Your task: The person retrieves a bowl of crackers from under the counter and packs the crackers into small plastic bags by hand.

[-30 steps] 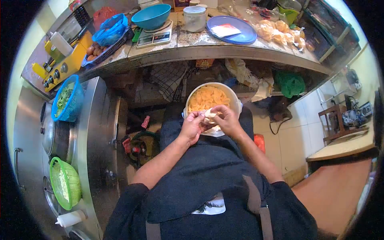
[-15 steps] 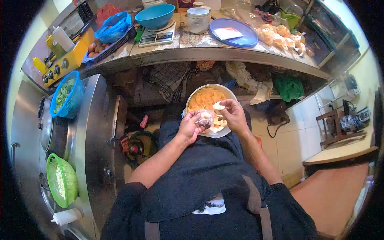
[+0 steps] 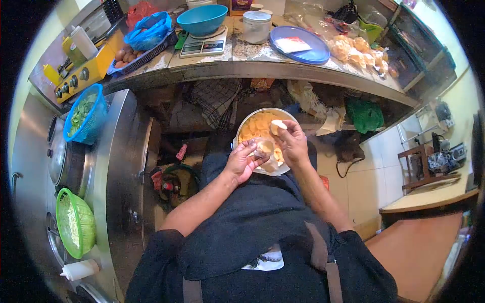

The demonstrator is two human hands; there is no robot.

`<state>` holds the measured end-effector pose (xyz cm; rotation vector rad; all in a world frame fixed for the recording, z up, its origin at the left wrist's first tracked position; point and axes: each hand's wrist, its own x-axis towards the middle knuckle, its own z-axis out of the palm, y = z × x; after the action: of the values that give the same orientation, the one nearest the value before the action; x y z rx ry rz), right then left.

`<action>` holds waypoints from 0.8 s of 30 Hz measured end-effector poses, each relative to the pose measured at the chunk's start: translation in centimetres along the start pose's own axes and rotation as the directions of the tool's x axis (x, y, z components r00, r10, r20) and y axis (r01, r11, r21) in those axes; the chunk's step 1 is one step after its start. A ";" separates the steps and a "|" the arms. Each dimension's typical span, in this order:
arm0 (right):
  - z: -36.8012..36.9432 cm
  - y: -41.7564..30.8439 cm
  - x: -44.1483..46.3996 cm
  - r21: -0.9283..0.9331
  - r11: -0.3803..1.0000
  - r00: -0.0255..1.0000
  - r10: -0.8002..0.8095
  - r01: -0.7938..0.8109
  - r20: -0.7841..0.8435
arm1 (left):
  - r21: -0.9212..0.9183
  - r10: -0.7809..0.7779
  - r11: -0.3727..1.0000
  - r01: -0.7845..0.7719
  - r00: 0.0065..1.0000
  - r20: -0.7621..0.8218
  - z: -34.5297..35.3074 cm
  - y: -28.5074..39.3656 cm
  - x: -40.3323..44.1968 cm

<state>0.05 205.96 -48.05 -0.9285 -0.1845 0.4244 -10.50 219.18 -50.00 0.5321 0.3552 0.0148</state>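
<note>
A round white tub (image 3: 254, 112) of thin orange-yellow chips (image 3: 255, 123) sits at my lap, under both hands. My left hand (image 3: 241, 162) is closed on the mouth of a small clear plastic bag (image 3: 268, 154), which hangs over the tub. Something yellowish shows inside the bag. Pinched in my right hand (image 3: 294, 143) are pale, thin chips (image 3: 278, 125), raised above the tub's far right side and apart from the bag. The tub's near part is partly hidden by the bag and my left fingers.
On the counter ahead stand a kitchen scale (image 3: 202, 46) with a blue bowl (image 3: 202, 20), a lidded jar (image 3: 256, 31), a blue tray (image 3: 318, 53) and several filled bags (image 3: 356, 50). To the left, a blue basket (image 3: 93, 123) and a green basket (image 3: 86, 227) rest by the steel unit.
My right hand has risen slightly and turned, so the pale chips show more upright. The bag in my left hand now hangs lower and looks fuller, with yellowish contents visible.
</note>
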 end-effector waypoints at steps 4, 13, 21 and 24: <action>-1.1 -1.5 -1.4 -0.092 0.995 0.999 0.032 -0.035 -0.036 | -0.002 0.037 0.999 -0.037 0.999 0.004 -0.1 0.0 0.0; -2.1 -2.3 -3.3 -0.299 0.923 0.966 0.257 -0.242 0.011 | 0.053 0.074 0.996 -0.073 0.997 -0.010 0.4 -0.3 0.0; -0.7 -2.9 -3.3 -0.571 0.805 0.981 0.193 -0.160 -0.002 | 0.228 0.132 0.967 -0.110 0.988 -0.084 -1.1 -1.2 0.9; -1.5 -1.2 -3.2 -0.747 0.662 0.993 0.028 0.068 0.115 | 0.241 0.126 0.965 -0.101 0.988 -0.093 -1.6 -1.5 1.3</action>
<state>-2.03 202.85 -47.84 -1.7302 -0.5068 0.3804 -9.98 218.79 -52.44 0.7895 0.4342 0.1137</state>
